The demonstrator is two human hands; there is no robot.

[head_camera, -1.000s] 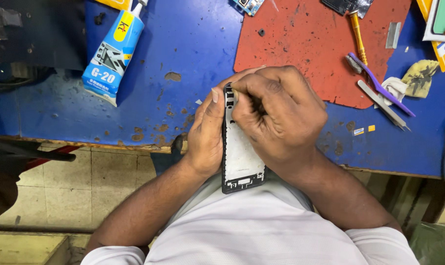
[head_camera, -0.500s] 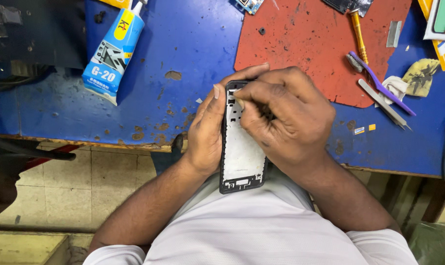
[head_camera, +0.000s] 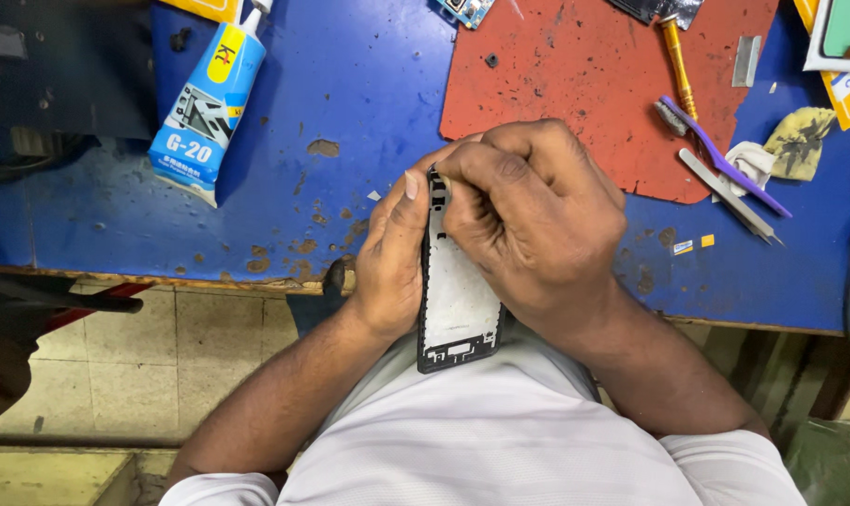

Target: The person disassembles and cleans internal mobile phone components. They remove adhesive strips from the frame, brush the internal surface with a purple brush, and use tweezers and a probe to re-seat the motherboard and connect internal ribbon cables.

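Observation:
A black phone frame [head_camera: 458,309] with a pale inner panel stands on its long axis over the table's front edge, its lower end against my white shirt. My left hand [head_camera: 392,258] grips the frame's left side, thumb lying along the upper edge. My right hand [head_camera: 533,220] is curled over the frame's top right, its fingertips pressed onto the upper end. Whether a small tool sits between those fingers is hidden.
On the blue worktable [head_camera: 331,141] lie a blue glue tube [head_camera: 205,108] at the left and a red mat [head_camera: 594,70] behind my hands. A yellow-handled screwdriver [head_camera: 678,61], a purple brush [head_camera: 715,155], tweezers [head_camera: 725,197] and a stained cloth [head_camera: 790,141] lie at the right.
The frame has tilted slightly and my right hand's fingers have shifted along its upper end. The left hand keeps its grip.

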